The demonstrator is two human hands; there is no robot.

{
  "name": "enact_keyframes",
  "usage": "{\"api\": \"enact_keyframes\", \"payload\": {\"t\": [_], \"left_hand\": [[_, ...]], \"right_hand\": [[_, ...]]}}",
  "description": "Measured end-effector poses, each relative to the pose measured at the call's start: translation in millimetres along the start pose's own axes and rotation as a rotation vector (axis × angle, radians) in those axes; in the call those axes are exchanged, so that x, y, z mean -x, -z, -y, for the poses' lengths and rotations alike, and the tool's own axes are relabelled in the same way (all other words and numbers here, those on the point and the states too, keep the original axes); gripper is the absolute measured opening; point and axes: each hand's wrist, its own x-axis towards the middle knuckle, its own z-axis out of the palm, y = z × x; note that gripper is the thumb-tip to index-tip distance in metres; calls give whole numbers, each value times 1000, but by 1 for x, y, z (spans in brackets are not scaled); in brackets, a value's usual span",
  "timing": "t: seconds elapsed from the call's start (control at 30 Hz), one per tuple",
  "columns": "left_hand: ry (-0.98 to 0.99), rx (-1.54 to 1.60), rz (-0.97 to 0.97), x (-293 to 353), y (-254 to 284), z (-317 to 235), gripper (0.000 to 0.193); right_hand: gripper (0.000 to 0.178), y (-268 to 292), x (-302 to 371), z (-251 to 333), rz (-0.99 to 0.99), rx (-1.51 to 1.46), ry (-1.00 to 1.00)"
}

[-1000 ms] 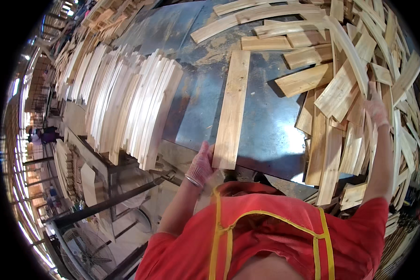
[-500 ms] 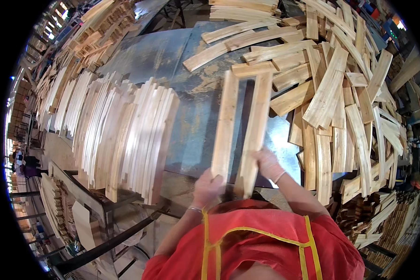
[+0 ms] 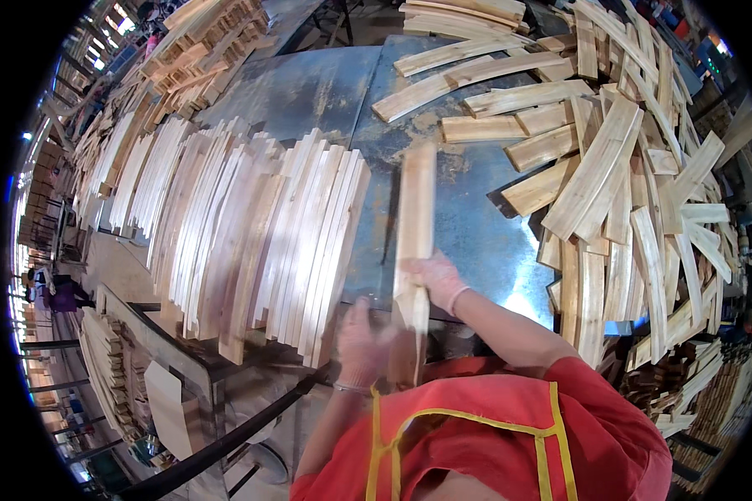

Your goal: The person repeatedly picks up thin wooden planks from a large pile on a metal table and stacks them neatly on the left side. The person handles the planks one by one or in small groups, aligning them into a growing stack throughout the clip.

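My right hand point(image 3: 437, 280) is closed around the lower part of a pale wooden board point(image 3: 415, 204), which stands lengthwise away from me over the metal table point(image 3: 476, 221). The board is blurred by motion. My left hand point(image 3: 364, 344), smeared too, is just left of the board's near end; its fingers look apart and nothing shows in them. Close to that hand is the right end of a long row of boards point(image 3: 309, 250), set on edge side by side. Both hands seem to wear thin, light gloves.
A loose heap of boards point(image 3: 593, 167) covers the table's right side, several jutting toward the middle. More wood is stacked at the far left point(image 3: 200, 50). A dark metal bar point(image 3: 226, 438) and a frame stand at the lower left.
Two boards were held, one in each hand; now only the right hand's board shows. My left hand has let go and moved leftward toward the row. The view has shifted slightly.
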Motion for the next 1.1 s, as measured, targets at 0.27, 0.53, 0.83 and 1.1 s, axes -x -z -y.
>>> {"api": "enact_keyframes", "payload": {"t": [0.27, 0.53, 0.83, 1.1], "left_hand": [[-92, -505, -141, -55, 5, 44, 91], [-117, -554, -113, -86, -14, -60, 85], [-316, -44, 138, -148, -153, -324, 110], [-134, 514, 219, -140, -207, -319, 82]], "right_hand": [[46, -48, -25, 29, 414, 434, 239], [58, 214, 153, 63, -384, 798, 244], [77, 382, 174, 68, -809, 1305, 454], [79, 341, 102, 134, -740, 1382, 383]]}}
